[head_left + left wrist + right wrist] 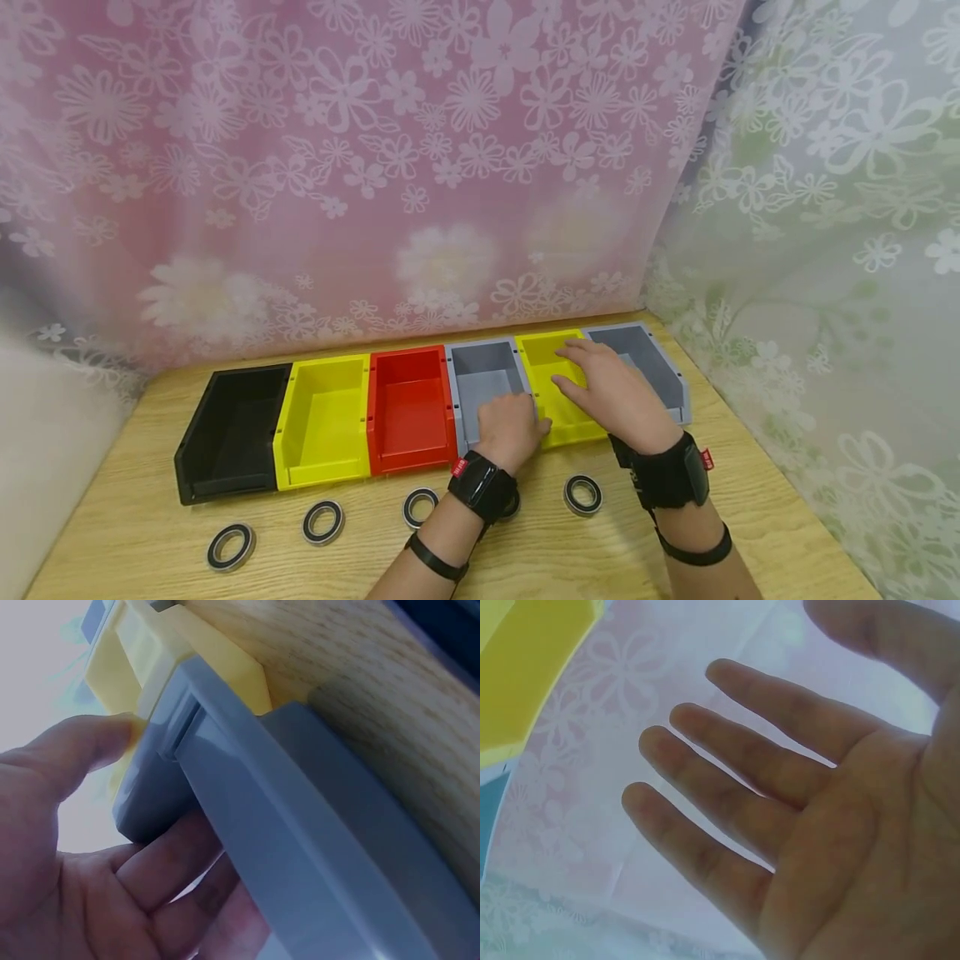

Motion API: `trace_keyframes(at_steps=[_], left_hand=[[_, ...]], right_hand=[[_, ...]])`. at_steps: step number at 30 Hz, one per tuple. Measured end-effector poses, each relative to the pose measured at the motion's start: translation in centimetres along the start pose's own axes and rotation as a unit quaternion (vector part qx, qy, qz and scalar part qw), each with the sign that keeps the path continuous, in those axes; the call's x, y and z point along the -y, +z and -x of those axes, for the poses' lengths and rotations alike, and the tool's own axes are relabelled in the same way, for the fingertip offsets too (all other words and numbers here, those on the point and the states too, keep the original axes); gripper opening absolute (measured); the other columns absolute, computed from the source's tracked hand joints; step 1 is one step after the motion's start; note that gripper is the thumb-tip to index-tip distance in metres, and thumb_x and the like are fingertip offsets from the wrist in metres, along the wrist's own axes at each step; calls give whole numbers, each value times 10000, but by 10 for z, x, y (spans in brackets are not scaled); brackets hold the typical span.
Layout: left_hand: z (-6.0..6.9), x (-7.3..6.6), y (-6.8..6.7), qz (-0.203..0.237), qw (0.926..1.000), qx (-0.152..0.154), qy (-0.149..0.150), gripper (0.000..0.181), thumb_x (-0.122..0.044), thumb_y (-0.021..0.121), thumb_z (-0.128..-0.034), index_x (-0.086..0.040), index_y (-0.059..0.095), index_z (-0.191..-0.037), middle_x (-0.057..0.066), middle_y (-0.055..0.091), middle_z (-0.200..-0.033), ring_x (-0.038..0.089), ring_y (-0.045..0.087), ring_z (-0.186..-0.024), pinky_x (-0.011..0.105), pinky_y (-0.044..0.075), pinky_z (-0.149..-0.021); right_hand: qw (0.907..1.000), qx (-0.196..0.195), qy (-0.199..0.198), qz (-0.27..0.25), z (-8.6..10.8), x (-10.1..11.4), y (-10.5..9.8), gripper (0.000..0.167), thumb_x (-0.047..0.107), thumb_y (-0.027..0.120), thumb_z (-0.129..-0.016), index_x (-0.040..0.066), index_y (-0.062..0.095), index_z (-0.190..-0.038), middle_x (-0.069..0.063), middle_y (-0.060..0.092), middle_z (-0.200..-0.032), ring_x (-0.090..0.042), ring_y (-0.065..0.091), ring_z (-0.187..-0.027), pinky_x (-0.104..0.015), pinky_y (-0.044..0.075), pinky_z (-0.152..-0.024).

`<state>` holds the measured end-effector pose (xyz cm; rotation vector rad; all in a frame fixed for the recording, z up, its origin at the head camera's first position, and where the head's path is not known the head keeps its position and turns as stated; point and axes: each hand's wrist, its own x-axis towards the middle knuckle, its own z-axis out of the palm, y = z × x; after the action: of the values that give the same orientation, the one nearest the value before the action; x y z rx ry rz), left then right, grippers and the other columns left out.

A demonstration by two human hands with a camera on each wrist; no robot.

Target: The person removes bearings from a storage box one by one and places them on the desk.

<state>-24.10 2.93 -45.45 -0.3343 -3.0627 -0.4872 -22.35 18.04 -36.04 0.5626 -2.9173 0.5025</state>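
A row of plastic storage bins stands on the table. My left hand (510, 429) grips the front corner of the middle grey bin (486, 385), where it meets the right-hand yellow bin (547, 348). In the left wrist view the thumb presses by the seam of the grey bin (240, 772) and the yellow bin (217, 656), with the other fingers curled against the grey wall. Over the right-hand yellow bin hovers my right hand (618, 396), fingers spread and holding nothing. The right wrist view shows its bare palm (840, 840).
Leftward stand a red bin (412, 408), another yellow bin (326, 417) and a black bin (236, 425). A second grey bin (648, 367) ends the row at right. Several ring bearings (323, 522) lie along the front, one partly behind the left wrist. Floral curtains (375, 167) hang behind.
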Motion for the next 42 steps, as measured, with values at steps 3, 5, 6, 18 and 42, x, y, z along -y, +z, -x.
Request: trace_keyframes(at_steps=[3,5,6,18,42], left_hand=[[1,0,0,3,9999,-98,56,562,-487,766,-911,-162,470,-561,-34,335,-547,151,431,-471,300,315,-452],[1,0,1,-3,9999,-151,79,570,-487,764,-913,-166,455,-558,-37,322,-546,146,422,-467,292,301,-450],[1,0,1,6,9998,-180,86,574,-486,766,-912,-167,450,-555,-39,316,-546,144,418,-465,290,295,-449],[4,0,1,84,9993,-316,171,610,-493,749,-925,-165,408,-539,-37,282,-545,144,416,-456,276,271,-438],[6,2,-3,589,9975,-289,269,590,-402,757,-942,-160,392,-546,-34,286,-557,121,410,-458,263,316,-418]], right_hand=[[9999,-77,98,14,1,-4,-4,456,261,666,-1021,23,605,-1405,-242,520,-1490,-450,484,-1372,-592,490,-989],[9998,-115,162,8,1,-7,-6,463,273,662,-1023,25,602,-1410,-238,522,-1490,-445,491,-1366,-583,500,-978],[9997,-125,187,-2,1,-8,-7,464,273,660,-1024,24,601,-1410,-237,523,-1489,-443,494,-1364,-582,496,-985],[9989,-52,396,-228,7,-27,-22,500,270,610,-1053,-15,535,-1458,-255,519,-1482,-472,512,-1328,-614,445,-1034],[9947,139,813,-615,22,-56,-45,527,354,554,-1079,12,520,-1478,-278,593,-1357,-343,666,-966,-493,546,-802]])
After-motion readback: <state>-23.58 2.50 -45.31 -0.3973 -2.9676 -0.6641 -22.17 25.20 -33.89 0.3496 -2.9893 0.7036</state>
